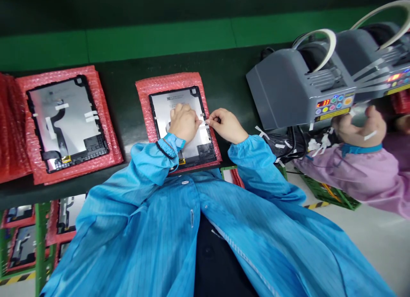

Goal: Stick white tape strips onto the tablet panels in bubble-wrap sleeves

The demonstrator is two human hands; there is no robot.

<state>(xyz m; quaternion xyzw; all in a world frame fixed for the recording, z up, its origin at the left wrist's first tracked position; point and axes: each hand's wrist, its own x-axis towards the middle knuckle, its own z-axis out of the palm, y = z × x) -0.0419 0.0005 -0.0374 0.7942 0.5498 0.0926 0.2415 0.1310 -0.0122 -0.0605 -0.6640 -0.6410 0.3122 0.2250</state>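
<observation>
In front of me a tablet screen panel (205, 142), silver-backed with a black frame, lies on red bubble wrap (144, 94). My left hand (184, 122) rests on the panel with its fingers curled down, and whatever they hold is hidden. At the panel's right edge my right hand (228, 125) is closed, thumb and forefinger pinching the end of a short white tape strip (203, 124). That strip lies between the fingertips of both hands. Other small white tape pieces sit along the panel's edges.
Another panel (75, 124) on bubble wrap lies to the left, beside a red bubble-wrap stack (11, 130). Grey tape dispensers (285, 87) stand at right, near a co-worker's hand (361, 128) and cables. Green racks (41, 241) holding panels are below the table.
</observation>
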